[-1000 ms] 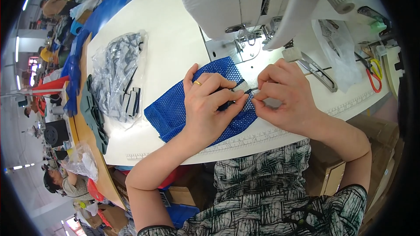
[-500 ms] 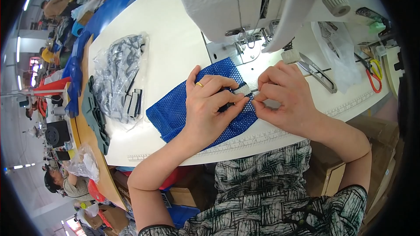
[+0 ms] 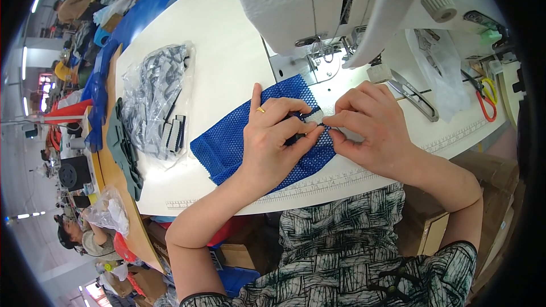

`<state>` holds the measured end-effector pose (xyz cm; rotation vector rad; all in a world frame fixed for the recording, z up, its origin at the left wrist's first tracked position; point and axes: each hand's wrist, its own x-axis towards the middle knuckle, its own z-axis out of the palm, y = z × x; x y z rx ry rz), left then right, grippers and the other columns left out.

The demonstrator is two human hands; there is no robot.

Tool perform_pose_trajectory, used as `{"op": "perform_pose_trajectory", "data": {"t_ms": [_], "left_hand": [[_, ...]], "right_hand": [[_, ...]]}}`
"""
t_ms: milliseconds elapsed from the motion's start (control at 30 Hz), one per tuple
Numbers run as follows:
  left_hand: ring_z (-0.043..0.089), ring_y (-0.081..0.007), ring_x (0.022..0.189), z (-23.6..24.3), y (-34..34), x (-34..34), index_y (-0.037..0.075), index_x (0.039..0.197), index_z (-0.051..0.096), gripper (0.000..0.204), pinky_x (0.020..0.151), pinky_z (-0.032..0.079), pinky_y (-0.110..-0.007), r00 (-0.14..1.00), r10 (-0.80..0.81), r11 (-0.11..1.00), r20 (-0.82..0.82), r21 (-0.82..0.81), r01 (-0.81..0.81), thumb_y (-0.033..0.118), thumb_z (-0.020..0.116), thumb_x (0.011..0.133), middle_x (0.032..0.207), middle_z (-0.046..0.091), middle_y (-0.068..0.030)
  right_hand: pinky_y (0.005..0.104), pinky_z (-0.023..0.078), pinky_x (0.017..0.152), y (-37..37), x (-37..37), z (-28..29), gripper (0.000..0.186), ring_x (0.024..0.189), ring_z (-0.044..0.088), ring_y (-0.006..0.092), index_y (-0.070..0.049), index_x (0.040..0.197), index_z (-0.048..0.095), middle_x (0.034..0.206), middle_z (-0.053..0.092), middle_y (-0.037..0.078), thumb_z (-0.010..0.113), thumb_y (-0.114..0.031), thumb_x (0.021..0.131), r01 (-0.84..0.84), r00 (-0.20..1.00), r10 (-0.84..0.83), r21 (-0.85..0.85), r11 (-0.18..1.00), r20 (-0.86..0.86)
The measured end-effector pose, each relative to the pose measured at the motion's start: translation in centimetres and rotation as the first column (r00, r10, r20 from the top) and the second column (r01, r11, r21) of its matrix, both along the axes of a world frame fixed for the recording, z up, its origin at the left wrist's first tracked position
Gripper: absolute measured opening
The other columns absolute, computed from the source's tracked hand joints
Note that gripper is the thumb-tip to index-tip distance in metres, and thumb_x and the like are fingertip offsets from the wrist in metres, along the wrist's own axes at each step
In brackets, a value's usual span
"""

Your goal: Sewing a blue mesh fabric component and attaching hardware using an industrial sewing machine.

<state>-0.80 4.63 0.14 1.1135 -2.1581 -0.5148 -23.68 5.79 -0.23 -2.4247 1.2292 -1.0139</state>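
A piece of blue mesh fabric (image 3: pixel 222 149) lies on the white sewing table, partly covered by my hands. Over its right part, a short black-and-white striped strip (image 3: pixel 314 116) shows between my fingers. My left hand (image 3: pixel 270 139) pinches the strip from the left, its index finger raised and a ring on one finger. From the right, my right hand (image 3: pixel 372 128) has its thumb and forefinger closed at the strip's near end. The fingers hide much of the strip. Just beyond the mesh is the white sewing machine (image 3: pixel 324 11), with its metal plate (image 3: pixel 284 68).
A clear bag of striped strips (image 3: pixel 156 99) rests on the left. To the right lie metal snips (image 3: pixel 414 98), a plastic bag (image 3: pixel 443 79) and scissors with red and yellow handles (image 3: pixel 487 102). A printed ruler (image 3: pixel 318 183) follows the near edge. Another person (image 3: pixel 85 233) sits far left.
My left index finger has straightened upward. My right forefinger has moved slightly left across the strip's end, away from the thumb. The mesh has hardly moved.
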Motion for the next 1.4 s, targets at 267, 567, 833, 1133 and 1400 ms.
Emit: {"op": "perform_pose_trajectory", "data": {"t_ms": [267,567,833,1133,1400], "left_hand": [[0.072,-0.0172,0.095,-0.1,-0.1,0.1,0.011,0.082,0.078,0.013,0.126,0.029,-0.062,1.0,-0.018,0.999,0.024,-0.029,0.018,0.012,0.091,0.078,0.104,0.076,-0.0011],[0.069,-0.0204,0.1,-0.8,-1.5,-0.2,0.011,0.084,0.075,0.015,0.123,0.028,-0.069,0.999,-0.047,0.996,-0.014,-0.071,0.046,0.012,0.089,0.08,0.104,0.074,0.0002],[0.07,-0.0219,0.097,-1.1,-5.3,-1.3,0.007,0.08,0.076,0.014,0.116,0.037,-0.058,0.994,-0.066,0.996,-0.093,-0.062,0.06,0.01,0.089,0.076,0.1,0.075,-0.0026],[0.075,-0.0236,0.076,-1.0,-7.2,-0.6,0.004,0.087,0.081,0.013,0.07,0.058,-0.035,0.992,-0.115,0.993,-0.058,-0.022,0.114,0.014,0.09,0.085,0.09,0.079,-0.0096],[0.068,-0.0246,0.087,-1.3,-7.8,-0.7,0.006,0.079,0.08,0.012,0.111,0.046,-0.047,0.986,-0.098,0.995,-0.136,-0.004,0.099,0.009,0.09,0.074,0.078,0.073,-0.0047]], "right_hand": [[0.0391,0.046,0.084,-0.1,0.0,0.1,0.015,0.092,0.061,0.0206,-0.012,0.091,0.075,0.093,0.064,-0.001,0.08,-0.014,0.077,-0.003,1.0,0.003,-0.004,1.0,-0.017],[0.0408,0.046,0.088,-0.6,-0.3,0.7,0.014,0.092,0.061,0.0223,-0.013,0.092,0.075,0.092,0.064,0.0,0.079,-0.015,0.078,0.026,0.995,-0.026,0.005,1.0,-0.094],[0.0435,0.049,0.092,-3.4,-1.4,0.5,0.015,0.094,0.062,0.0276,-0.013,0.095,0.079,0.085,0.066,0.007,0.08,-0.019,0.081,0.074,0.981,-0.1,-0.154,0.985,-0.168],[0.0463,0.05,0.074,-4.8,-1.4,-1.2,0.034,0.081,0.059,0.0364,-0.002,0.075,0.065,0.079,0.055,0.014,0.088,-0.026,0.083,0.145,0.983,-0.154,-0.095,0.985,-0.101],[0.0466,0.051,0.068,-5.3,-1.1,-1.6,0.029,0.068,0.065,0.0352,-0.006,0.073,0.068,0.068,0.064,0.01,0.083,-0.025,0.09,0.138,0.988,-0.138,0.003,0.99,0.067]]}}
